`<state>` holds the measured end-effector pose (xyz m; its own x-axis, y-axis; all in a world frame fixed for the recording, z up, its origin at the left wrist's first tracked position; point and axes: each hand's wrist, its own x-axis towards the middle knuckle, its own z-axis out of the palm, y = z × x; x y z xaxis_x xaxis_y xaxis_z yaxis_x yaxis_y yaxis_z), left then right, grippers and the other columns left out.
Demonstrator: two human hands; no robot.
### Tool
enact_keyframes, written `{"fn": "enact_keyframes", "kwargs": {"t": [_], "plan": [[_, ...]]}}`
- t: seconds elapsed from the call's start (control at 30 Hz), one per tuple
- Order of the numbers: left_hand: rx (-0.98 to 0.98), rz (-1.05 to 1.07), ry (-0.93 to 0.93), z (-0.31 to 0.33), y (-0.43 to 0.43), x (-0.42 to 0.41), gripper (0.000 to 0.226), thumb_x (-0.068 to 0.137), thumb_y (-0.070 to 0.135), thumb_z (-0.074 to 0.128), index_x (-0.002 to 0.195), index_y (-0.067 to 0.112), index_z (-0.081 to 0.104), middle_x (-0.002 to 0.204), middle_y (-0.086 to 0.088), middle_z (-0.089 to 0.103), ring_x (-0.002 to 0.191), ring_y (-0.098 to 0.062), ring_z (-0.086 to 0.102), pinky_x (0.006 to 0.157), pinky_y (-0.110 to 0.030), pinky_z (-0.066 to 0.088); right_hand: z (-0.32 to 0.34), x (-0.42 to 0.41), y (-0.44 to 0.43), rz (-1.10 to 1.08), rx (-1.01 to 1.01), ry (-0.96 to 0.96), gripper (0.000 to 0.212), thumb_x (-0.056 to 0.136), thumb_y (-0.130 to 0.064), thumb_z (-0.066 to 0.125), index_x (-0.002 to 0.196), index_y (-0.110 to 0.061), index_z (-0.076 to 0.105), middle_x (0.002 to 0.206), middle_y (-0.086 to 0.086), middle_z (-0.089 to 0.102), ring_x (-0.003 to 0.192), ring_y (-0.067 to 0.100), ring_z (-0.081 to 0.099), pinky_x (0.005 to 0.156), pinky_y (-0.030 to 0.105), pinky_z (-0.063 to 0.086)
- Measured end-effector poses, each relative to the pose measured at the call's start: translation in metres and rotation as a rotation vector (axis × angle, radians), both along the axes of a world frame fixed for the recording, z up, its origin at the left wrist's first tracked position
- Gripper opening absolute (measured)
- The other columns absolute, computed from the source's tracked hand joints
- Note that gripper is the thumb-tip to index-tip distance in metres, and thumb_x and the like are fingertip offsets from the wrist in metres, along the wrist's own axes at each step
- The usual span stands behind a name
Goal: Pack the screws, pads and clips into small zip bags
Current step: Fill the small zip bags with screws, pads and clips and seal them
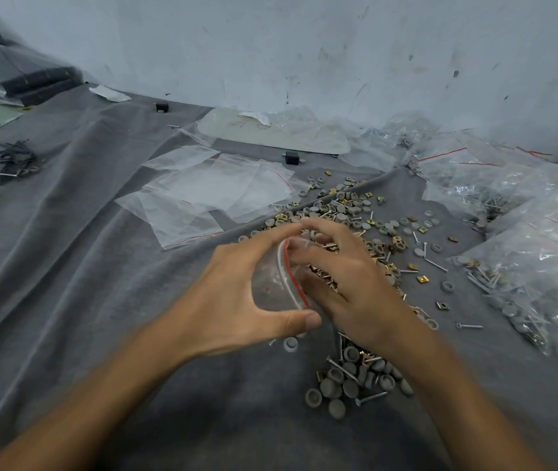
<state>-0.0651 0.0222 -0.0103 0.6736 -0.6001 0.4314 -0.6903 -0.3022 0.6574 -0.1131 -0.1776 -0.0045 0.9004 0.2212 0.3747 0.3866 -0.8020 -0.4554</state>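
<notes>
My left hand [237, 294] holds a small clear zip bag [276, 283] with a red strip at its mouth, thumb below and fingers over the top, the mouth facing right. My right hand [342, 277] reaches its fingertips into the bag's mouth; what the fingers hold is hidden. Under and around the hands lies a loose heap of grey round pads [338, 385], silver screws [435, 265] and brass clips [422, 278] on the grey cloth [84, 266].
Several empty zip bags [209, 192] lie flat behind the hands. Filled bags [536, 266] pile up at the right. Black ties [11, 159] sit far left, two small black blocks [292, 158] near the back, and the wall [304, 45] stands behind.
</notes>
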Motion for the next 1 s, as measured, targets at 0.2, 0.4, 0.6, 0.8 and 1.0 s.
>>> {"fn": "enact_keyframes", "kwargs": {"t": [0.2,0.4,0.6,0.8,1.0], "plan": [[-0.117,0.232,-0.06,0.007,0.021,0.01,0.07,0.072,0.068,0.073,0.134,0.041,0.054,0.128,0.028,0.058,0.121,0.009,0.052,0.1,-0.003,0.033,-0.002,0.003,-0.004,-0.003,0.085,-0.004,0.018,0.1,-0.03,0.061,0.11,-0.017,0.07,0.136,-0.002,0.054,0.131,0.013,0.049,0.109,0.031,0.039],[-0.265,0.241,0.049,0.013,0.032,0.02,0.019,0.078,0.042,0.075,0.096,0.036,0.071,0.091,0.015,0.071,0.085,0.003,0.065,0.085,-0.01,0.046,-0.003,0.007,-0.004,-0.013,0.226,0.035,0.031,0.104,-0.044,0.044,0.1,-0.021,0.065,0.094,-0.006,0.064,0.093,0.01,0.059,0.078,0.026,0.046],[-0.313,0.189,0.248,0.014,0.032,0.023,0.015,0.078,0.038,0.072,0.089,0.028,0.074,0.081,0.011,0.073,0.072,0.001,0.063,0.071,-0.012,0.05,0.0,0.006,0.0,0.007,0.362,0.043,0.022,0.103,-0.035,0.053,0.104,-0.021,0.07,0.092,-0.011,0.067,0.081,0.008,0.062,0.066,0.012,0.043],[-0.42,0.199,0.15,0.027,0.034,0.012,0.012,0.088,0.029,0.068,0.099,0.028,0.073,0.097,0.006,0.075,0.087,-0.009,0.07,0.082,-0.018,0.054,0.026,-0.002,0.008,0.045,0.505,-0.074,0.014,0.1,-0.023,0.059,0.099,-0.017,0.071,0.076,-0.02,0.066,0.061,-0.001,0.055,0.06,0.01,0.039],[-0.501,0.182,0.225,0.034,0.026,0.0,0.013,0.084,0.032,0.068,0.093,0.024,0.074,0.093,-0.005,0.075,0.08,-0.006,0.064,0.076,-0.016,0.052,0.064,-0.021,0.013,0.092,0.509,-0.169,0.012,0.097,-0.023,0.062,0.095,-0.017,0.072,0.082,-0.003,0.071,0.067,0.012,0.059,0.064,0.015,0.044]]}}
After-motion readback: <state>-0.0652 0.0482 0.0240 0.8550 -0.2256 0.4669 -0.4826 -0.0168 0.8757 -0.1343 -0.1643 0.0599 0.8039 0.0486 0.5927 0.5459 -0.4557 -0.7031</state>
